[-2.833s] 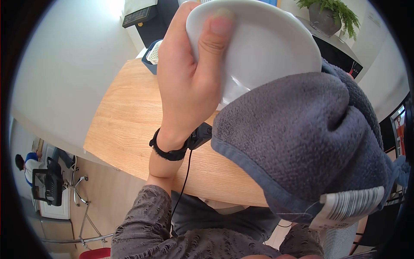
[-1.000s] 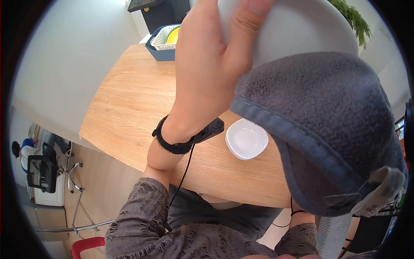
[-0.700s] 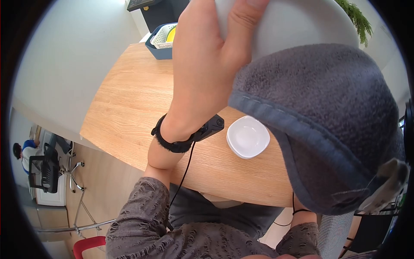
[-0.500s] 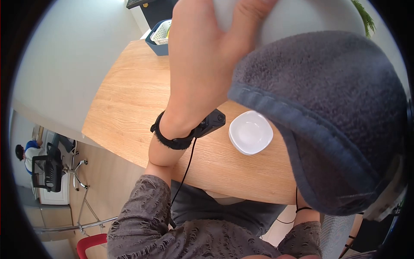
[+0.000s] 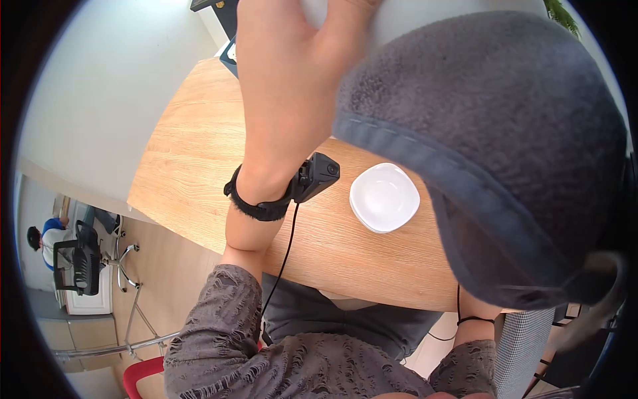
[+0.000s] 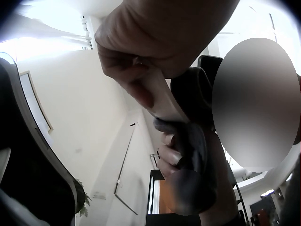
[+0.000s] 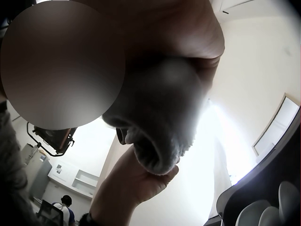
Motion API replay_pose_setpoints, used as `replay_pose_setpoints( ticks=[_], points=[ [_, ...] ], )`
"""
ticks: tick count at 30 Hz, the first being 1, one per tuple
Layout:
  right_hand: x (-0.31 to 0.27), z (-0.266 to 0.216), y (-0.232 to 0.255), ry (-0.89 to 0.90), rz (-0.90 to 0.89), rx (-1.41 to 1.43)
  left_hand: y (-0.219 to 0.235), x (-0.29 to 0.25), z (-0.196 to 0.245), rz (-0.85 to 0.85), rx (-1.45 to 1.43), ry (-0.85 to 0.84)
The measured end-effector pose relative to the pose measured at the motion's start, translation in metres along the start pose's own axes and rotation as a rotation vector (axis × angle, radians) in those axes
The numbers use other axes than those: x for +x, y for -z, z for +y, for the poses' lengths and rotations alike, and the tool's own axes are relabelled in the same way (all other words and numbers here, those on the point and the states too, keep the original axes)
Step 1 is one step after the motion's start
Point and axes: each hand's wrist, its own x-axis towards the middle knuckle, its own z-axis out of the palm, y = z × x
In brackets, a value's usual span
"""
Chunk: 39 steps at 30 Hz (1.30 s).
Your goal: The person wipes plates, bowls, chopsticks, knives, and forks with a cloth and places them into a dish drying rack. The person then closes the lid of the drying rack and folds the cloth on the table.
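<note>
In the head view my left hand (image 5: 286, 80) grips a white dish (image 5: 432, 9) at the top edge, its thumb lying over the near face. A dark grey towel (image 5: 492, 113) with a stitched blue-grey border drapes over the dish's right side and hides my right hand there. From the left wrist, the fingers of my right hand (image 6: 168, 157) show curled round the towel, against the edge of the dish (image 6: 162, 96). The right wrist view has the bunched towel (image 7: 162, 103) under that hand. Below them a white rounded-square bowl (image 5: 384, 198) stands on the wooden table.
The wooden table (image 5: 186, 159) curves away to the left, its near edge by my lap. A blue basket (image 5: 229, 60) is partly visible at the far edge. A cable (image 5: 287, 266) hangs from my left wrist camera (image 5: 318, 178). Someone sits on an office chair (image 5: 83, 263) far left.
Both hands, the dish and the towel have risen in the head view, so the dish now runs mostly out of the top. The bowl on the table, hidden at first, has come into sight.
</note>
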Motion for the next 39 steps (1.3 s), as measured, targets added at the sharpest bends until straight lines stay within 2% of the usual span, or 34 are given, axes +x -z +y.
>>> replay_pose_setpoints(
  ticks=[1,2,4,7,11,15,17,26,30,32,33,35,36,38,39],
  points=[
    [0.0,-0.001,0.0,0.005,0.0,-0.002,-0.003,0.0,-0.019,0.093,-0.053,-0.064],
    [0.001,-0.001,0.0,0.01,0.0,-0.005,-0.001,0.002,-0.024,0.095,-0.055,-0.066],
    [0.001,-0.003,-0.002,0.018,0.0,-0.006,0.006,0.005,-0.028,0.066,-0.025,-0.15],
    [0.004,-0.006,-0.004,0.039,-0.013,-0.005,0.006,0.003,-0.021,0.069,0.081,-0.173],
    [0.008,-0.01,-0.009,0.074,-0.025,-0.002,0.017,0.006,-0.027,-0.024,-0.07,-0.127],
    [0.013,-0.014,-0.013,0.108,-0.036,0.003,0.022,0.009,-0.03,-0.029,0.035,-0.155],
    [0.015,-0.015,-0.014,0.124,-0.042,0.003,0.024,0.011,-0.037,-0.038,0.116,-0.263],
    [0.016,-0.017,-0.019,0.149,-0.045,-0.002,0.023,0.008,-0.029,-0.045,0.086,-0.134],
    [0.014,-0.017,-0.02,0.149,-0.046,-0.006,0.02,0.006,-0.023,-0.05,0.058,-0.201],
    [0.013,-0.016,-0.021,0.145,-0.046,-0.008,0.013,0.001,-0.003,0.003,0.348,-0.218],
    [0.012,-0.017,-0.02,0.141,-0.047,-0.009,0.014,0.003,-0.009,-0.001,0.35,-0.213],
    [0.009,-0.016,-0.022,0.133,-0.052,-0.007,0.019,0.006,-0.033,-0.063,0.178,-0.247],
    [0.008,-0.015,-0.022,0.129,-0.056,-0.006,0.018,0.005,-0.034,-0.064,0.182,-0.24],
    [0.003,-0.013,-0.024,0.11,-0.066,-0.003,0.012,0.003,-0.037,-0.117,0.022,-0.157],
    [-0.001,-0.012,-0.025,0.096,-0.076,-0.001,0.007,0.001,-0.04,-0.118,0.03,-0.14]
  ],
)
